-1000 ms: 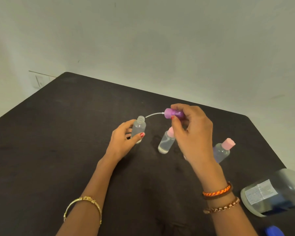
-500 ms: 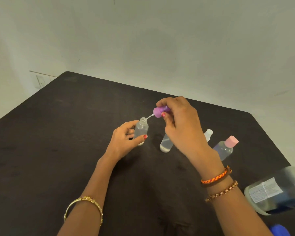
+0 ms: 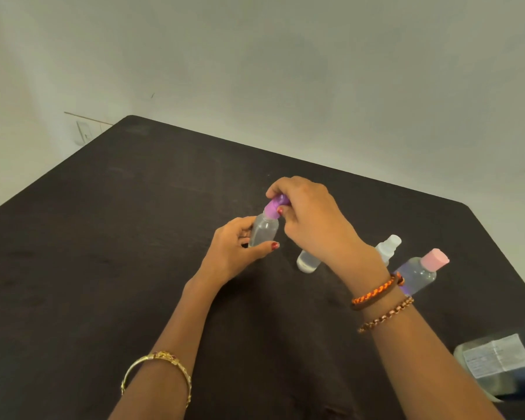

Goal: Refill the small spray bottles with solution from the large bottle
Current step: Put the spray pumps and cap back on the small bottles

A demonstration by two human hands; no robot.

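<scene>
Left hand: my left hand (image 3: 234,253) grips the small clear bottle (image 3: 264,231) round its lower body, thumb across the near side, fingers behind it.
Right hand: my right hand (image 3: 309,219) comes over the top of the same bottle, fingertips and thumb pinching the purple spray cap (image 3: 275,206).
Held bottle: it stands on the dark table (image 3: 103,237) between my two hands, leaning slightly. The plastic is see-through; I cannot tell how much liquid is inside.
Purple cap: it sits on the neck of the held bottle, tilted a little. I cannot tell whether it is screwed home.
Second small bottle: just below my right hand, partly hidden by the wrist, stands another clear bottle (image 3: 308,263). A shallow layer of clear liquid shows at its bottom.
White-topped bottle: a small bottle with a white spray top (image 3: 388,247) peeks out behind my right wrist; its body is mostly hidden.
Pink-capped bottle: right of my right wrist stands a clear bottle with a pink flip cap (image 3: 419,274). It holds clear liquid, with a violet tint low down.
Large bottle: well off to the right of my right forearm, at the frame edge, lies the large bottle (image 3: 503,365) on its side, white label up. It is blurred; the contents look clear.
Wrists: a gold bangle (image 3: 158,368) on the left, two braided bands (image 3: 376,298) on the right.
</scene>
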